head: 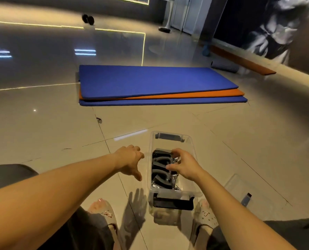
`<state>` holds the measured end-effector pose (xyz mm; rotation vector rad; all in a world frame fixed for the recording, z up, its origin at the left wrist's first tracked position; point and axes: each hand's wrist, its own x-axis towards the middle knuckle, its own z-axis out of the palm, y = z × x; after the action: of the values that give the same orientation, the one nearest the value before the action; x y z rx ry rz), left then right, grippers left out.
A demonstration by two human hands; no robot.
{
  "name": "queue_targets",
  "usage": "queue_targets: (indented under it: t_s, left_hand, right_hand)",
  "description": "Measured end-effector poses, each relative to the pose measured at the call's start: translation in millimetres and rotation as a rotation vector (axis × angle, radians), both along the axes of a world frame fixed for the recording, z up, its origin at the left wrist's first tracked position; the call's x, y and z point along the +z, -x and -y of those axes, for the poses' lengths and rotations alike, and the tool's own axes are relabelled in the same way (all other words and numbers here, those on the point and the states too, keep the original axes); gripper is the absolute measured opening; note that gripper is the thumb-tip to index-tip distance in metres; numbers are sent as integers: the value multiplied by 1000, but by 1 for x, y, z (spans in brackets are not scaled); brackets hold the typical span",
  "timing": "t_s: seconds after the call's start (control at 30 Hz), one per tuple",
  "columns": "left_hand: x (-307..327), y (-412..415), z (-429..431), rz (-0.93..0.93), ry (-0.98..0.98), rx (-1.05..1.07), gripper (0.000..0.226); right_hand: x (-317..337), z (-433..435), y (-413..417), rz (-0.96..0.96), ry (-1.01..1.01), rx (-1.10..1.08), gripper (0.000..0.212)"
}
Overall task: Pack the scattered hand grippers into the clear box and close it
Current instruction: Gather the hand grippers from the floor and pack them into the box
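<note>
Several grippers (161,170) are lying stacked in the near half of the box (190,141), grey handles nesting, metal springs showing on the right side. Box is sitting on the floor (59,134) between the person's feet, top open.

Right hand (185,166) is reaching inside, fingers and thumb curling round the top of the stack, grasping a gripper near its spring end. Left hand (130,159) is hovering just left of the box wall, apart from it, fingers hanging loose, thumb out, holding nothing.

Lid (238,184) is lying flat on the floor to the right of the box, near the right arm, with a dark latch showing on it.

Step, as I am reading it: seating or straightening a gripper before the lid goes on.

Risks from here:
- **Lid not seating.** Cannot tell whether the stack is topping the rim. If a handle or spring is standing proud, the lid is not going to sit down and the latches will not be catching.
- **Snagging.** Springs may be hooking one another, so tugging one gripper could be dragging its neighbours out of line.
- **Box sliding.** Nothing is bracing the box. A hard push from the right hand could be sliding it on the glossy tiles while the left hand is off it.
- **Lid overlooked.** Clear lid is hard to make out against the floor, so it is easy to be fumbling it or stepping on it.
</note>
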<state>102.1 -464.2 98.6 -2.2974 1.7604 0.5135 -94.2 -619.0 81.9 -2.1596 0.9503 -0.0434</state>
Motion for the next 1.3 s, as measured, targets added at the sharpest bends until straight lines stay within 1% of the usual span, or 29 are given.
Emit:
queue_targets:
  t_s: [0.07, 0.13, 0.2, 0.3, 0.37, 0.5, 0.63, 0.7, 0.77, 0.87, 1.0, 1.1, 1.3]
  left_hand:
    - [12, 0, -28, 11, 21, 53, 93]
    - [29, -1, -61, 13, 85, 127, 91]
    - [50, -4, -99, -22, 207, 242, 87]
    - [83, -10, -159, -145, 427, 473, 73]
    - [101, -13, -202, -199, 500, 602, 65]
    - [130, -20, -289, -125, 465, 721, 54]
    - [158, -42, -362, 33, 379, 808, 52]
    - [168, -59, -396, 55, 366, 864, 53]
    - [172, -74, -432, 40, 386, 926, 53]
    - [165, -97, -491, 46, 415, 1029, 51]
    - [136, -125, -568, 30, 400, 1164, 51]
    - [111, -147, -609, 0, 390, 1254, 53]
    - [42, -200, -648, -24, 292, 1354, 62]
  right_hand:
    - [18, -20, -16, 46, 32, 31, 71]
    - [36, -44, -35, 87, 23, 79, 66]
    - [52, -72, -55, 117, 6, 138, 59]
    - [73, -121, -85, 157, -10, 222, 49]
    - [87, -159, -106, 194, -20, 284, 46]
    - [109, -236, -142, 261, -76, 427, 45]
    - [123, -299, -183, 273, -116, 588, 44]
    - [125, -326, -208, 270, -115, 667, 44]
    - [125, -353, -235, 265, -106, 737, 43]
    - [123, -398, -279, 246, -104, 835, 41]
    - [108, -457, -341, 174, -91, 944, 28]
    - [85, -487, -383, 120, -93, 960, 25]
    - [15, -515, -460, 102, -65, 920, 16]
